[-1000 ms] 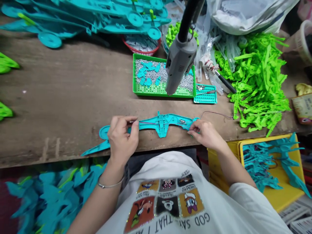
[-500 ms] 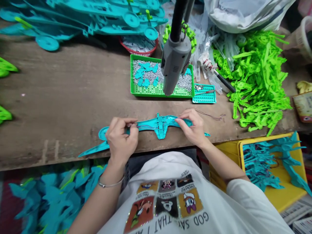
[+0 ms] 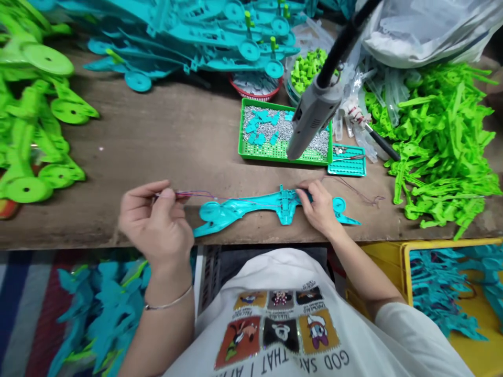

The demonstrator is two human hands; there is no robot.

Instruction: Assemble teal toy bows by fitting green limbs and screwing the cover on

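Observation:
A long teal plastic shell lies across the front of the table, its inner side with a raised middle piece facing up. My right hand is closed on it just right of the middle, thumb and fingers pinching its edge. Off the shell's left end, my left hand pinches thin reddish-purple wires, drawn taut leftward over the shell. What the left fingertips cover is hidden. More loose wire trails on the table beyond my right hand.
A grey electric screwdriver hangs over a green tray of screws and teal pieces. Beside it is a small teal tray. Lime-green parts are heaped right, more left. Teal shells lie behind; a yellow crate stands front right.
My left hand has moved left, off the shell, stretching the wires out. The right hand stays on the shell near its middle. The view has turned left.

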